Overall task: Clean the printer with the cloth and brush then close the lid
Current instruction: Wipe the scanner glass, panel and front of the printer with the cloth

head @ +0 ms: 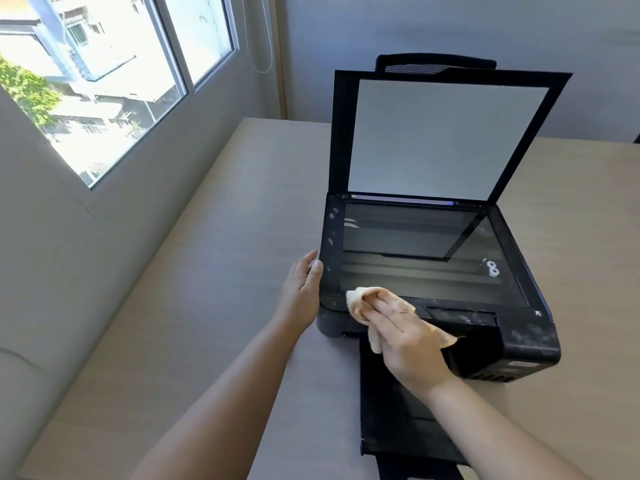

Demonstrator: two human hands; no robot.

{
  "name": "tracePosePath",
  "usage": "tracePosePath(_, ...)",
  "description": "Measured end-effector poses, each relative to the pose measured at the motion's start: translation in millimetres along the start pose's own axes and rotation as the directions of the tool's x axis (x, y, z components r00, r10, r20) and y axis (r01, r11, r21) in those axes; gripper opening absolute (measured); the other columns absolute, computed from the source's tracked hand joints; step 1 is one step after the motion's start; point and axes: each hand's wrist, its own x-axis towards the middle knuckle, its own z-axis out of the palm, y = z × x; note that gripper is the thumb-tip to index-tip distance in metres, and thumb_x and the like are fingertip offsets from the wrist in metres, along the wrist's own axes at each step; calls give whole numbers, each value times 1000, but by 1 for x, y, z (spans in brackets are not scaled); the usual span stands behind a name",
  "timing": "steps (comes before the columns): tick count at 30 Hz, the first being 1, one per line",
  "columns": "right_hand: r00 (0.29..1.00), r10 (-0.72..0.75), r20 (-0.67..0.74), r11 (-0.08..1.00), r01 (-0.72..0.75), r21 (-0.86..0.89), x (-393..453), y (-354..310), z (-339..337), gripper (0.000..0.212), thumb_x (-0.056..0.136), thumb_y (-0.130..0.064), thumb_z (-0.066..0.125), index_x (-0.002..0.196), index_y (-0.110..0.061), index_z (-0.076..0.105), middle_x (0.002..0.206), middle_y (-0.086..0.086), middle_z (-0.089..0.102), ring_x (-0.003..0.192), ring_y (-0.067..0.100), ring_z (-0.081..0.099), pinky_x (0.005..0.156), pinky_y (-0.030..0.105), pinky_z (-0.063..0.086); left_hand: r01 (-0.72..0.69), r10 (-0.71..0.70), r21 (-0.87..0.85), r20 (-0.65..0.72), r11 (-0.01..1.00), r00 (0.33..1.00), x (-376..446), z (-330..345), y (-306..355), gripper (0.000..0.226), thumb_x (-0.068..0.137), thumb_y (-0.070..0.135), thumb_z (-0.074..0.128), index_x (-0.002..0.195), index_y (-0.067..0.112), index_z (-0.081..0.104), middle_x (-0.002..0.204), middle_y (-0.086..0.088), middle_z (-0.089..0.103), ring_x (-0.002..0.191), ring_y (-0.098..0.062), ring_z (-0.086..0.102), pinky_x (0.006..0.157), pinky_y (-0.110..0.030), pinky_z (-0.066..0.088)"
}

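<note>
A black printer (526, 344) sits on a pale wooden table (221, 271). Its scanner lid (446, 140) stands raised, showing a white inner pad, and the scanner glass (429, 244) lies bare below it. My right hand (405, 337) presses a crumpled beige cloth (363, 299) onto the printer's front left edge, near the control strip. My left hand (301, 285) rests flat against the printer's left side, thumb on the top corner. Dusty smudges show on the front right corner. No brush is in view.
The printer's black output tray (398, 420) sticks out toward me over the table, under my right forearm. A window (97, 74) fills the wall on the left. A grey wall stands behind the printer.
</note>
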Motion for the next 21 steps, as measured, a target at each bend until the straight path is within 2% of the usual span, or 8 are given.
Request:
tracePosePath(3,992,112,-65,991,-116,-65,-23,28,-36,37,90,-4,43,120,-4,64,128,11,61,129,16,46,105,38,40,-3,5,-70,39,998,999,6,1,-1,47,93,44,41,135,27,52,132,10,56,124,-3,49,109,-34,37)
tracePosePath(5,986,150,-76,984,-156,-85,-17,25,-28,36,89,-5,46,121,-4,63,128,11,61,126,19,50,105,37,40,29,-22,-152,52,988,998,10,-1,0,45,91,43,46,132,27,56,129,11,60,121,-3,53,104,-29,41)
tracePosePath(8,997,73,-19,995,-74,-60,17,-10,15,37,88,-5,54,124,-8,62,131,8,59,123,23,54,102,39,43,54,-40,-241,61,969,997,16,-9,5,32,100,31,43,124,21,62,119,8,65,106,-13,62,80,-11,46)
tracePosePath(10,1000,0,-16,999,-1,-38,39,-34,44,35,88,-5,58,123,-6,63,128,9,61,121,24,56,100,39,44,111,-92,-265,83,958,992,22,-13,10,35,103,29,36,124,17,61,120,4,63,103,-21,63,71,-12,49)
tracePosePath(12,1000,-21,-12,1000,21,-23,46,-43,50,33,90,-6,55,122,-6,63,128,10,62,121,25,56,100,39,45,152,-129,-251,105,956,986,27,-16,12,41,104,33,32,127,14,60,124,1,62,105,-24,63,77,-22,51)
tracePosePath(16,999,-38,30,996,41,-82,21,-15,18,40,100,-15,32,119,-3,65,130,14,59,123,30,54,102,43,44,154,-129,-231,122,961,984,38,-20,6,44,103,37,30,123,16,63,122,2,65,107,-21,61,86,-29,44)
tracePosePath(19,998,31,-57,993,-37,-109,5,3,-4,37,100,-13,35,117,0,65,126,13,62,123,25,53,103,40,43,159,-130,-241,133,957,983,41,-18,4,42,103,37,33,125,17,62,125,2,63,110,-16,58,92,-31,41)
tracePosePath(21,992,62,-113,991,-75,-113,12,-6,7,35,98,-13,39,112,0,68,119,13,66,117,24,56,99,41,45,157,-125,-262,133,952,983,44,-17,3,41,103,36,34,125,16,62,126,1,62,110,-16,58,92,-30,41)
